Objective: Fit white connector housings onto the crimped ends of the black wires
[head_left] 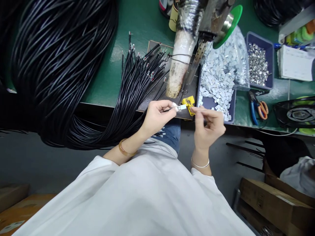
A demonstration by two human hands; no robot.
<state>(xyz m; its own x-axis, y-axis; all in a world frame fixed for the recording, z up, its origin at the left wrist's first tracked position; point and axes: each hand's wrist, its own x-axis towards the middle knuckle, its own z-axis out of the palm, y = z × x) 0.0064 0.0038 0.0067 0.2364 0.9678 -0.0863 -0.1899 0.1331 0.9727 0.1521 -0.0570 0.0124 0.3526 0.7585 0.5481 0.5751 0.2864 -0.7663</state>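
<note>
Thumb and fingers of my left hand [161,114] pinch a small white connector piece [182,107] near the table's front edge. To its right, my right hand [209,124] has its thumb and index finger pressed together; whatever lies between them is too small to name. A yellow tool or fixture [189,104] sits just behind the gap between the hands. Black cables [134,88] with stripped coloured wire ends fan out behind my left hand. Many small white pieces [220,95] fill a tray [233,109] beyond my right hand.
A large black cable coil [59,59] covers the left side. A wrapped white tube [180,62] and a green-rimmed spool [230,26] stand at the back centre. Rightward are a bin of metal parts [259,64], pliers [258,109], paper [296,64] and a fan [299,113].
</note>
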